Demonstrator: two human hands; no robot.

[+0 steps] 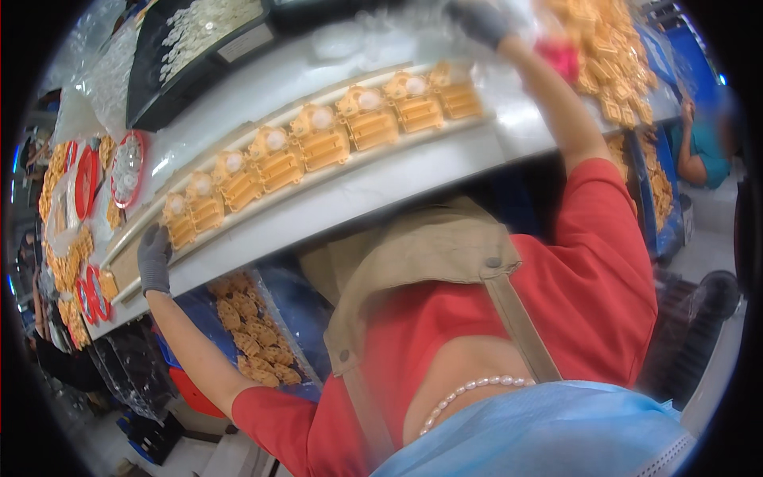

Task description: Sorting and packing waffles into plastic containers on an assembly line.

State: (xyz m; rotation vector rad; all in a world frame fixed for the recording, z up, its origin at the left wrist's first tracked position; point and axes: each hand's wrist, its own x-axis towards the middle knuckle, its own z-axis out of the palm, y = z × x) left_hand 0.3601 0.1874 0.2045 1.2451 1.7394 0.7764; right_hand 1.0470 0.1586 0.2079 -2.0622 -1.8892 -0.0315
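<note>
A row of several orange plastic housings (322,148) lies in a long pale channel tray (127,261) across the white bench. Most carry a round whitish translucent piece (321,117) on the upper part. At the tray's left end rests my left hand (154,258) in a grey glove, its fingers stretched out against the nearest housing, with nothing visible in its grasp. My right hand (478,24), also in a grey glove, reaches over the far side of the bench beyond the row's right end. Motion smears its fingers, so whether it holds anything is hidden.
A black bin (151,99) of small whitish pieces stands far left. Red-rimmed round trays (127,168) sit near the left end. Loose orange parts are heaped (608,60) at the right, beside a blurred pink-red object (556,57). Below the bench is a blue bin of orange parts (254,330).
</note>
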